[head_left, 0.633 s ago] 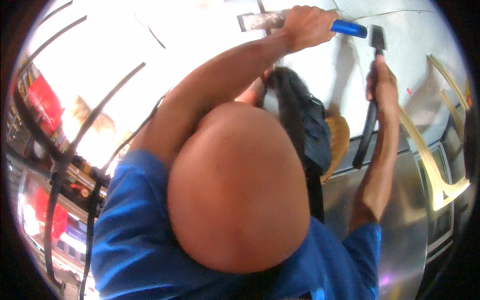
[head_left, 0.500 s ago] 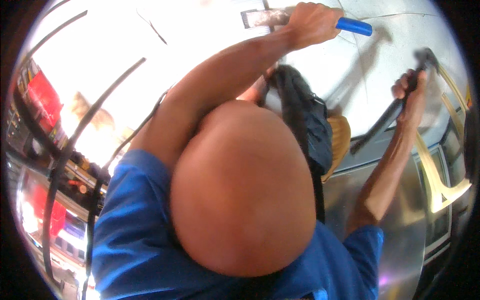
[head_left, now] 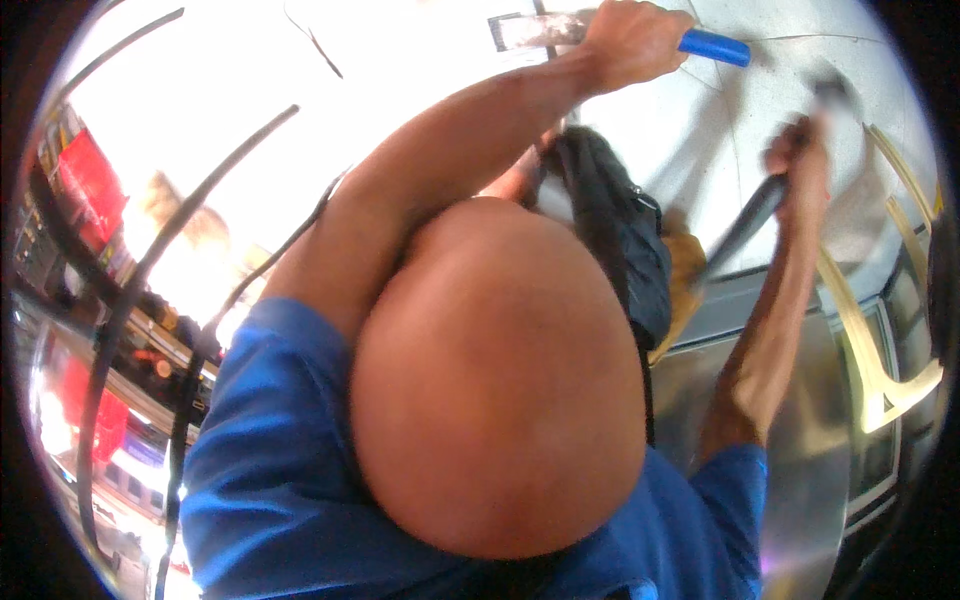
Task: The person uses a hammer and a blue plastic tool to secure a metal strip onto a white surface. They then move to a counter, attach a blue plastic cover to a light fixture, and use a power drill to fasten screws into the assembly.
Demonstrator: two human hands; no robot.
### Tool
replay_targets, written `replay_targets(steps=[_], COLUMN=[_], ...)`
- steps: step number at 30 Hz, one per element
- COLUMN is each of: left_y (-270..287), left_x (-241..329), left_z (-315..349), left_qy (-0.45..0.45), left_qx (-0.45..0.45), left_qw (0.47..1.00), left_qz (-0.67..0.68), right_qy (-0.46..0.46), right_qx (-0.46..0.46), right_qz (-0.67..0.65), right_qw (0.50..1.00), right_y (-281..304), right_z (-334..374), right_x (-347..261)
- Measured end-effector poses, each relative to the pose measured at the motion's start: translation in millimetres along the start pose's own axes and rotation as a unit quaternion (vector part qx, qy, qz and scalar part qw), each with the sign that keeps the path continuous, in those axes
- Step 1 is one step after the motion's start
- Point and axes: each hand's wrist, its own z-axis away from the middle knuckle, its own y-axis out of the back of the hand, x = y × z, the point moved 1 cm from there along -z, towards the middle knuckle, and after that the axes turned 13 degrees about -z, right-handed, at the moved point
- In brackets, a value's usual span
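Note:
My left hand [head_left: 638, 42] is stretched out across the top of the view, its fingers wrapped round a chisel. The chisel's blue handle end [head_left: 716, 47] sticks out to the right, and its broad flat blade [head_left: 535, 32], smeared whitish, points left just over the pale surface. On the right, my right hand [head_left: 803, 160] grips a hammer by its dark handle [head_left: 745, 225]. The hammer's head [head_left: 832, 95] is raised above the fist and smeared by motion. It is apart from the chisel's blue end.
A pale surface with thin seam lines [head_left: 800, 45] lies beneath both tools. Black cloth [head_left: 630, 230] and a tan item [head_left: 682, 290] sit between my arms. At the right stands a pale yellow frame [head_left: 860, 350]. Dark curved bars [head_left: 210, 185] and red items [head_left: 92, 185] are at the left.
My right hand has moved left and slightly up with the hammer, bringing its head closer to the chisel. My left hand stays almost in place on the chisel.

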Motion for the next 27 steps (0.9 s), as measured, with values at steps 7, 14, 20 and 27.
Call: replay_targets(steps=[7, 14, 20, 27], left_y=[5.9, -3.8, 5.0, -9.8], left_x=[-1.0, 0.1, -5.5, -21.4], left_z=[4.6, 1.2, 5.6, 9.3], left_qy=[-0.001, 0.015, 0.009, 0.062], left_qx=[0.043, 0.040, 0.049, 0.041], left_qw=[0.999, 0.999, 0.999, 0.997], left_qz=[-0.003, -0.019, 0.012, -0.013], right_qy=[-0.018, -0.071, -0.069, -0.030], right_qx=[-0.081, -0.092, 0.013, -0.132], right_qz=[0.162, 0.243, -0.045, 0.254], right_qw=[0.983, 0.963, 0.996, 0.958], right_y=[-57.1, -52.5, -18.5, -71.3], right_z=[30.3, 38.9, 11.1, 23.5], right_x=[-34.6, -11.3, -33.0, -24.2])
